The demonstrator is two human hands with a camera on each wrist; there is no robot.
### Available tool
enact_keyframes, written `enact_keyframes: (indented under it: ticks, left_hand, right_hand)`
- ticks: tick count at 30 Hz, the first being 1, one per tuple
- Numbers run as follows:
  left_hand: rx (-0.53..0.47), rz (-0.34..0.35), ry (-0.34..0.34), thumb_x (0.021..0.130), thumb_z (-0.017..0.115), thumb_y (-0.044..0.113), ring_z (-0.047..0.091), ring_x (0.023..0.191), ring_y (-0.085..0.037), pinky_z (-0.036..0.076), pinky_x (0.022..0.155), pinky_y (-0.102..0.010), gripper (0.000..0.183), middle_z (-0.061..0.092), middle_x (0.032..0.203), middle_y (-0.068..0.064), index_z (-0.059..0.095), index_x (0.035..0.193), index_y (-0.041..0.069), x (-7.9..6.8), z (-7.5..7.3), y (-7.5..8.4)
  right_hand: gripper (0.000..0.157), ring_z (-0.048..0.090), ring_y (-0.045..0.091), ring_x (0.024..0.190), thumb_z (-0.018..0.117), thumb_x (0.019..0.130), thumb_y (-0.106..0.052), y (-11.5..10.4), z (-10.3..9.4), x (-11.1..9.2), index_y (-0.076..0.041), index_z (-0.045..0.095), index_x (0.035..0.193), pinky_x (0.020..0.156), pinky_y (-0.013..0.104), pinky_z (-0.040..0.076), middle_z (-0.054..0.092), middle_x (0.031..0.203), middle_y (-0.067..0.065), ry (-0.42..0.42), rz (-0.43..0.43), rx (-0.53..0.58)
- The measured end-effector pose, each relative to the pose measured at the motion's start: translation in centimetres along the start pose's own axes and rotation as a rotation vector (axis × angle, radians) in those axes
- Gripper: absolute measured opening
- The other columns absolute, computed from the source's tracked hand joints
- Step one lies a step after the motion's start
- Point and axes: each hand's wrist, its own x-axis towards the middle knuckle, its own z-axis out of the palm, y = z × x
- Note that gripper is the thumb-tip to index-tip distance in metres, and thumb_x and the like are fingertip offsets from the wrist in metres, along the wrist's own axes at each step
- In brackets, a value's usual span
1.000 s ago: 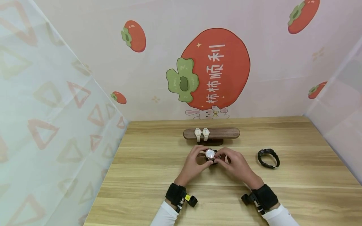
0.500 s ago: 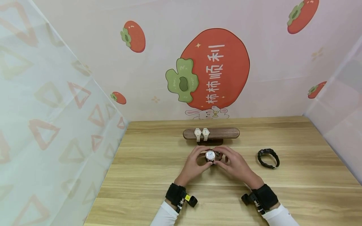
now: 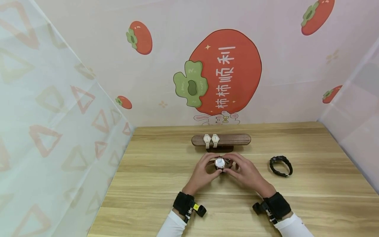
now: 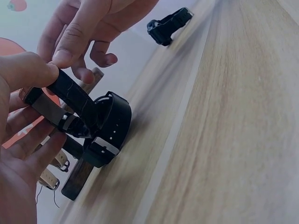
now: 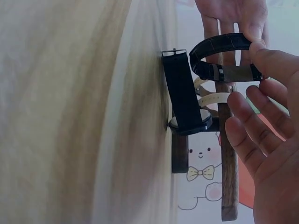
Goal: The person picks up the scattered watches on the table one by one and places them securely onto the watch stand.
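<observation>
In the head view, both hands hold a wristwatch [image 3: 220, 162] with a round white face and a dark strap, raised above the table. My left hand [image 3: 202, 173] grips it from the left with thumb and fingers. From the right, my right hand [image 3: 245, 170] pinches it, its thumb close to the left thumb. The wrist views show its dark, textured strap [image 5: 217, 45] curved in a loop. Just below, a second watch with a plain black strap [image 4: 117, 119] sits on the table, mostly hidden from above by the hands.
Behind the hands stands a wooden watch stand [image 3: 235, 139] carrying two pale watches [image 3: 215, 139] on its left part. A black watch [image 3: 281, 166] lies looped on the wooden table [image 3: 225, 210] at right. A printed cloth wall [image 3: 160, 75] rises behind the table.
From the first frame to the second, my right fingers spread from the watch's right side to its far edge, uncovering more of it. Since then the hands have hardly moved.
</observation>
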Motion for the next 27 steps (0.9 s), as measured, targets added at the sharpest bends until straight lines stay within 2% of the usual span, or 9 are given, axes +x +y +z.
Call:
enact_keyframes:
  ticks: [4, 10, 15, 18, 22, 27]
  left_hand:
    - [0.005, 0.015, 0.005, 0.091, 0.082, 0.000, 0.061, 0.132, -0.033, 0.058, 0.112, -0.040, 0.060, 0.059, 0.143, -0.015, 0.059, 0.146, 0.007, 0.0, -0.1, 0.0]
    - [0.047, 0.019, 0.018, 0.092, 0.082, 0.003, 0.061, 0.132, -0.031, 0.058, 0.111, -0.039, 0.058, 0.059, 0.143, -0.013, 0.060, 0.146, 0.009, 0.0, -0.3, -0.2]
    - [0.027, 0.003, 0.008, 0.093, 0.082, 0.003, 0.061, 0.133, -0.031, 0.058, 0.111, -0.038, 0.057, 0.059, 0.143, -0.014, 0.059, 0.145, 0.003, 0.1, -0.5, -0.2]
    - [0.016, 0.010, 0.006, 0.092, 0.081, 0.001, 0.061, 0.132, -0.032, 0.059, 0.110, -0.037, 0.057, 0.059, 0.143, -0.015, 0.059, 0.145, 0.000, 0.1, -0.5, -0.3]
    - [0.036, 0.036, 0.019, 0.091, 0.081, 0.001, 0.061, 0.132, -0.032, 0.059, 0.109, -0.039, 0.057, 0.060, 0.142, -0.014, 0.061, 0.145, 0.005, -0.1, -0.4, -0.4]
    - [0.067, 0.048, 0.035, 0.091, 0.083, 0.003, 0.061, 0.132, -0.030, 0.059, 0.110, -0.042, 0.058, 0.061, 0.142, -0.011, 0.062, 0.144, 0.007, -0.1, -0.5, -0.6]
  right_hand:
    - [0.053, 0.069, 0.018, 0.091, 0.091, 0.086, -0.016, 0.3, -0.7, 0.4, -0.009, 0.069, 0.134, 0.071, 0.033, 0.061, 0.069, 0.130, 0.007, -0.022, -0.006, -0.038]
    - [0.044, 0.069, 0.019, 0.094, 0.085, 0.093, -0.014, 1.4, -2.5, 1.2, -0.010, 0.069, 0.134, 0.071, 0.033, 0.062, 0.070, 0.129, 0.008, -0.035, 0.071, -0.111]
    - [0.042, 0.068, 0.026, 0.098, 0.082, 0.093, -0.008, 2.8, -3.9, 2.0, -0.005, 0.069, 0.133, 0.073, 0.038, 0.061, 0.070, 0.130, 0.014, 0.043, 0.097, -0.207]
    - [0.044, 0.063, 0.036, 0.115, 0.082, 0.092, -0.004, 3.7, -4.4, 2.4, -0.001, 0.067, 0.134, 0.089, 0.051, 0.060, 0.067, 0.134, 0.018, 0.074, 0.113, -0.234]
    - [0.050, 0.051, 0.045, 0.131, 0.082, 0.092, -0.003, 4.8, -4.7, 2.5, 0.003, 0.063, 0.137, 0.107, 0.062, 0.050, 0.058, 0.142, 0.024, 0.064, 0.153, -0.263]
    - [0.061, 0.045, 0.050, 0.138, 0.083, 0.092, -0.006, 5.5, -4.9, 2.4, 0.006, 0.056, 0.146, 0.113, 0.066, 0.045, 0.051, 0.151, 0.030, 0.024, 0.203, -0.298]
